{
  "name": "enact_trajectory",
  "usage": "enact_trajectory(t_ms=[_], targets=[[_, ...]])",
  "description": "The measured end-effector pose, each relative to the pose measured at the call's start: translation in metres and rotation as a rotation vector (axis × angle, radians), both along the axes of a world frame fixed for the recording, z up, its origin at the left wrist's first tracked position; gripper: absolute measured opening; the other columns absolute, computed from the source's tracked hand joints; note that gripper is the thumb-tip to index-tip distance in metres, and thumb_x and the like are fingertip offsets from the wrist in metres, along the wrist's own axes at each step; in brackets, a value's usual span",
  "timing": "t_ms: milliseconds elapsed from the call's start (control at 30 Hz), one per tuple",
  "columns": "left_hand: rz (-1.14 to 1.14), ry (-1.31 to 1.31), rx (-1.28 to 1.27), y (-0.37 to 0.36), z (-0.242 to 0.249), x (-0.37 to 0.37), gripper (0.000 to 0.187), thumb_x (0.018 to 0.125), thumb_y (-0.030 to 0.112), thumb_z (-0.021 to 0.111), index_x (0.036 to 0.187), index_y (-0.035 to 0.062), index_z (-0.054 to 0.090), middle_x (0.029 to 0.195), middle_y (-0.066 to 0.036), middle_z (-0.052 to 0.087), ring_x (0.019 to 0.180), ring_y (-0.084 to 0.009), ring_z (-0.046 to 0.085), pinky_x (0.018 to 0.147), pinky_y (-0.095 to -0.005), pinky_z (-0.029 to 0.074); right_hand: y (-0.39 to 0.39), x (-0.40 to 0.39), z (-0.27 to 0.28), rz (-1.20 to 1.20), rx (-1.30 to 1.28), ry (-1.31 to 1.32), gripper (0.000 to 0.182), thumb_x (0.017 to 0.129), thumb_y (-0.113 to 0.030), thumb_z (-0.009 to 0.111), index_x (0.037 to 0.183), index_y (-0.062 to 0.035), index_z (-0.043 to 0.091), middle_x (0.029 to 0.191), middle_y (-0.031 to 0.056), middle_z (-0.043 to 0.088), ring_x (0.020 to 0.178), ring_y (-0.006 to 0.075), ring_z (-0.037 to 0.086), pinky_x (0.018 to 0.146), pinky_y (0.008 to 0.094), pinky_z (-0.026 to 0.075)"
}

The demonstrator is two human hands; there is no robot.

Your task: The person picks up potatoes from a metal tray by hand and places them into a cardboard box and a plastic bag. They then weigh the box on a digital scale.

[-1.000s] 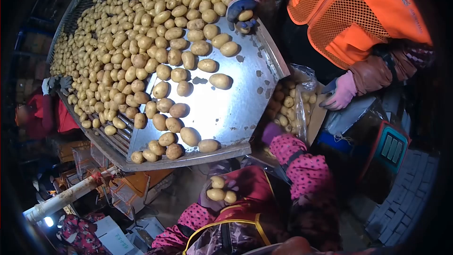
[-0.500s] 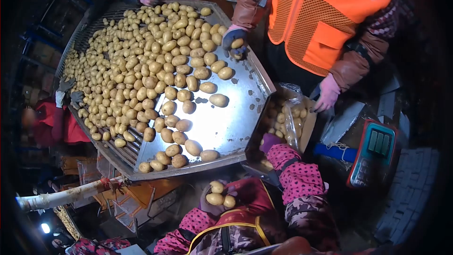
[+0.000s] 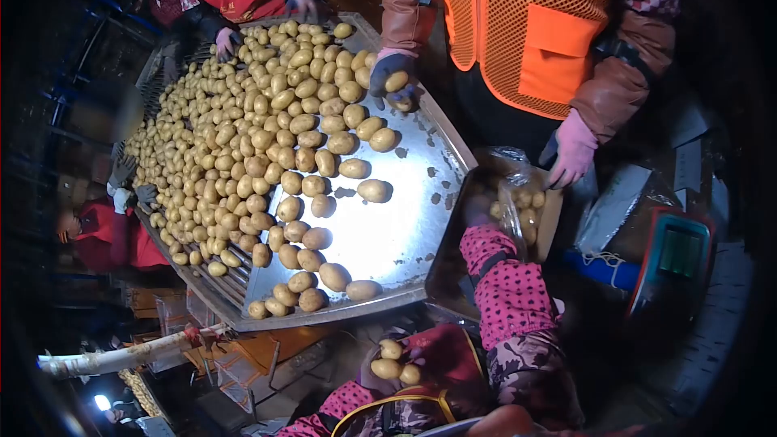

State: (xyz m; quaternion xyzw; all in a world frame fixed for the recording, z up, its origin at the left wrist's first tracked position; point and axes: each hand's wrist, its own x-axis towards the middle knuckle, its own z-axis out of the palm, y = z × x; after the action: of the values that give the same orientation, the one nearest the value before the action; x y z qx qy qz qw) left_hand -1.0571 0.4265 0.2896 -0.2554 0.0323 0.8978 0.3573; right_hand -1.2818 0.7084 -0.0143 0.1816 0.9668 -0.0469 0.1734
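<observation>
My left hand (image 3: 377,372), in a glove, is closed around three potatoes (image 3: 387,368) near my apron, below the sorting table's front edge. At the end of my pink dotted right sleeve, my right hand (image 3: 479,209) is dark and smeared at the left side of a cardboard box (image 3: 550,222). Its fingers cannot be made out. Inside that box lie potatoes (image 3: 530,214), partly covered by a clear plastic liner (image 3: 510,206). Many loose potatoes (image 3: 243,146) spread over the metal sorting table (image 3: 388,235).
Across from me, a person in an orange vest (image 3: 526,32) holds potatoes in one gloved hand (image 3: 392,77); the other hand (image 3: 573,150) is at the box rim. Other workers' hands reach in at the far and left edges. A scale (image 3: 676,255) stands right; a white pole (image 3: 129,360) lies left.
The view has shifted, so the table appears lower. My right hand has moved up along the box and become blurred. My left hand still holds the potatoes. A far worker's hands moved over the table.
</observation>
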Motion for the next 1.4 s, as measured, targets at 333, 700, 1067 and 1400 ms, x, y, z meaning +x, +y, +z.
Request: enact_trajectory(t_ms=[333, 700, 1067, 1400], targets=[[-0.078, 0.081, 0.146, -0.024, -0.026, 0.01, 0.019, 0.106, 0.02, 0.064, 0.123, 0.0109, 0.064, 0.121, -0.023, 0.065, 0.111, -0.0386, 0.068, 0.097, -0.0572, 0.059, 0.004, 0.113, 0.108, 0.073, -0.416, 0.074, 0.046, 0.092, -0.027, 0.076, 0.131, -0.0043, 0.071, 0.124, 0.0121, 0.073, 0.119, 0.028, 0.069, 0.103, 0.0435, 0.055], [-0.542, 0.01, -0.392, -0.012, -0.019, -0.039, 0.061, 0.102, 0.058, 0.05, 0.138, 0.0093, 0.058, 0.136, -0.023, 0.062, 0.121, -0.0453, 0.061, 0.103, -0.0607, 0.052, -0.065, 0.319, 0.24, -1.022, -1.865, 0.465, 0.046, 0.102, -0.026, 0.075, 0.142, -0.0062, 0.062, 0.119, 0.0042, 0.068, 0.104, 0.0164, 0.066, 0.085, 0.0317, 0.057], [-0.519, 0.07, -0.43, -0.01, 0.011, -0.039, 0.042, 0.103, 0.05, 0.055, 0.117, 0.0108, 0.061, 0.108, -0.016, 0.067, 0.098, -0.0385, 0.066, 0.086, -0.0526, 0.059, -0.055, 0.32, 0.285, -0.835, -2.067, 0.623, 0.052, 0.105, -0.038, 0.068, 0.144, -0.0054, 0.059, 0.117, 0.0059, 0.067, 0.098, 0.0183, 0.066, 0.083, 0.0348, 0.057], [-0.39, 0.061, -0.411, -0.017, 0.002, -0.021, 0.049, 0.105, 0.05, 0.054, 0.121, 0.0047, 0.062, 0.116, -0.019, 0.068, 0.109, -0.0401, 0.068, 0.092, -0.0551, 0.061, -0.022, 0.32, 0.226, -0.649, -1.55, 0.636, 0.045, 0.103, -0.037, 0.073, 0.129, -0.0005, 0.069, 0.122, 0.008, 0.071, 0.109, 0.0178, 0.068, 0.097, 0.034, 0.055]])
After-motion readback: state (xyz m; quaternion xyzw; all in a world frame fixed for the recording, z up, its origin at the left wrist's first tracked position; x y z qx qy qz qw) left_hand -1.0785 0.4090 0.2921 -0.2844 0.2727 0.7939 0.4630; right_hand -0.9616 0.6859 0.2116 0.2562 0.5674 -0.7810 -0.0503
